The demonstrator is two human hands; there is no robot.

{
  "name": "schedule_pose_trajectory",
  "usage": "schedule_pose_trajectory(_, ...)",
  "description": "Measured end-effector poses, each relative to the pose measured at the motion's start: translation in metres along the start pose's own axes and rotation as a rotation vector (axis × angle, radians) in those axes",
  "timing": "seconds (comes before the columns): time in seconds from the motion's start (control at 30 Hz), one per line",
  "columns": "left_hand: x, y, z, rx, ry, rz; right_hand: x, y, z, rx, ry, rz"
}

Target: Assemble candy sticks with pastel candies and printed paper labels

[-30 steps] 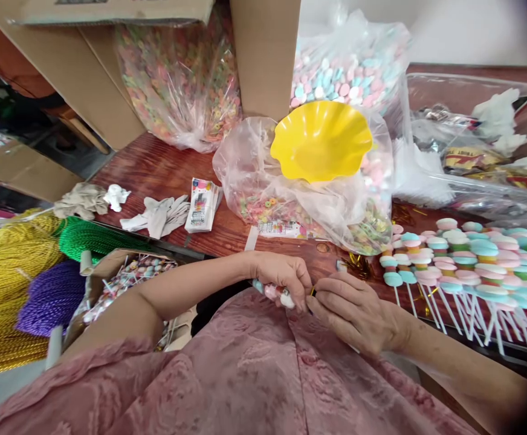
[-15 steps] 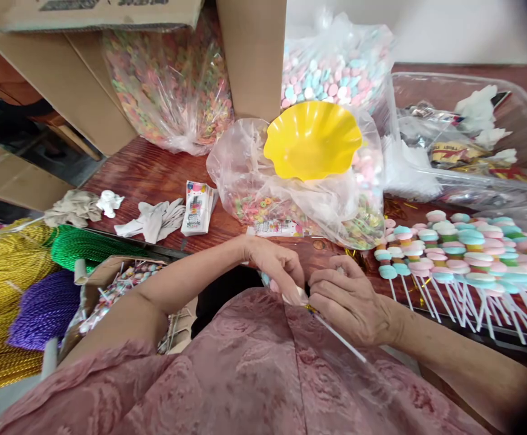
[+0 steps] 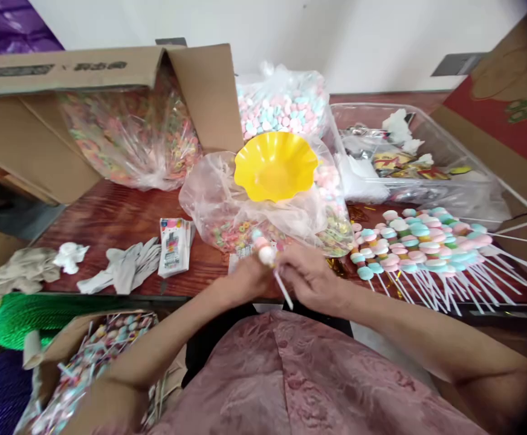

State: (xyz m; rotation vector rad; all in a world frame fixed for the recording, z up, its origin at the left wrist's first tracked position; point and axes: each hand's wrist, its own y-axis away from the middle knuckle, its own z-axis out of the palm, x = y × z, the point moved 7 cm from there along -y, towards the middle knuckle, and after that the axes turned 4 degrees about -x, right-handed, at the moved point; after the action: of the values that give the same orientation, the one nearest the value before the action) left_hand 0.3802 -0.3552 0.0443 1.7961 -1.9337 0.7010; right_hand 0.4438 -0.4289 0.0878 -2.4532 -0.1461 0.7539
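Both my hands meet over the table's front edge around one candy lollipop (image 3: 265,252) with pale pink, white and blue pieces on a white stick. My left hand (image 3: 251,279) is closed beside the candy end; its fingers are blurred. Fingers of my right hand (image 3: 307,277) pinch just below the candy, where the stick begins. The stick points down towards me. Just beyond my hands lies an open clear plastic bag (image 3: 209,181) with ring-shaped and round candies. A yellow wavy-rimmed bowl (image 3: 276,168) rests on it. To the right lie several finished-looking candy lollipops (image 3: 420,241) in rows.
Left on the table are a stack of printed cards (image 3: 175,246), grey gloves (image 3: 130,266) and a crumpled white tissue (image 3: 71,257). Behind stand a cardboard box (image 3: 213,99) and a clear plastic bin (image 3: 436,121). A box of wrapped lollipops (image 3: 109,344) sits below left.
My hands have lifted the lollipop away from my body, forward over the table edge, and its candy end now points up. The camera view has tilted up and shifted.
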Motion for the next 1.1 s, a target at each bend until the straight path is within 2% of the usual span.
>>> schedule_pose_trajectory(0.07, -0.026, 0.003, -0.021, 0.264, 0.274, -0.047, 0.001, 0.003, 0.019, -0.093, -0.074, 0.063)
schedule_pose_trajectory(0.13, -0.032, 0.012, -0.038, 0.454, 0.394, -0.005, 0.008, 0.004, 0.031, -0.156, -0.046, 0.094)
schedule_pose_trajectory(0.2, -0.032, 0.023, -0.043, 0.577, 0.465, -0.027, 0.013, 0.000, 0.030, -0.118, 0.091, 0.046)
schedule_pose_trajectory(0.27, -0.033, 0.030, -0.031, 0.549, 0.635, -0.093, 0.009, -0.007, 0.024, -0.018, 0.255, -0.073)
schedule_pose_trajectory(0.33, -0.031, 0.034, -0.010, 0.371, 0.815, -0.129, -0.001, -0.012, 0.024, 0.059, 0.347, -0.212)
schedule_pose_trajectory(0.4, -0.031, 0.046, 0.001, 0.236, 0.770, -0.163, -0.008, -0.014, 0.033, 0.063, 0.283, -0.249)
schedule_pose_trajectory(0.43, -0.033, 0.055, -0.001, 0.250, 0.643, -0.184, -0.008, -0.014, 0.040, 0.045, 0.196, -0.213)
schedule_pose_trajectory(0.5, -0.034, 0.079, -0.015, 0.372, 0.261, -0.206, -0.003, -0.013, 0.059, -0.026, -0.111, -0.018)
schedule_pose_trajectory(0.6, -0.021, 0.113, -0.027, 0.512, -0.240, -0.119, 0.004, 0.000, 0.111, -0.235, -0.856, 0.470)
schedule_pose_trajectory(0.67, -0.012, 0.131, -0.026, 0.546, -0.398, -0.053, -0.010, 0.013, 0.146, -0.390, -1.264, 0.766)
schedule_pose_trajectory(0.73, -0.007, 0.147, -0.024, 0.548, -0.497, -0.042, -0.026, 0.022, 0.168, -0.498, -1.434, 0.925)
schedule_pose_trajectory(0.8, -0.010, 0.165, -0.023, 0.461, -0.565, -0.148, -0.035, 0.027, 0.180, -0.583, -1.448, 0.973)
schedule_pose_trajectory(0.83, -0.017, 0.176, -0.022, 0.367, -0.583, -0.260, -0.036, 0.028, 0.181, -0.608, -1.428, 0.962)
schedule_pose_trajectory(0.9, -0.040, 0.206, -0.018, 0.073, -0.582, -0.597, -0.027, 0.024, 0.173, -0.569, -1.363, 0.885)
schedule_pose_trajectory(0.97, -0.061, 0.249, -0.017, -0.237, -0.587, -0.993, -0.012, 0.017, 0.149, -0.447, -1.237, 0.729)
schedule_pose_trajectory(1.0, -0.066, 0.265, -0.019, -0.337, -0.599, -1.147, -0.005, 0.015, 0.135, -0.392, -1.157, 0.650)
schedule_pose_trajectory(1.03, -0.068, 0.272, -0.021, -0.386, -0.602, -1.229, 0.001, 0.015, 0.122, -0.360, -1.055, 0.589)
schedule_pose_trajectory(1.07, -0.067, 0.266, -0.023, -0.375, -0.594, -1.228, 0.007, 0.017, 0.110, -0.331, -0.942, 0.552)
schedule_pose_trajectory(1.1, -0.064, 0.248, -0.022, -0.324, -0.566, -1.146, 0.011, 0.020, 0.101, -0.313, -0.833, 0.523)
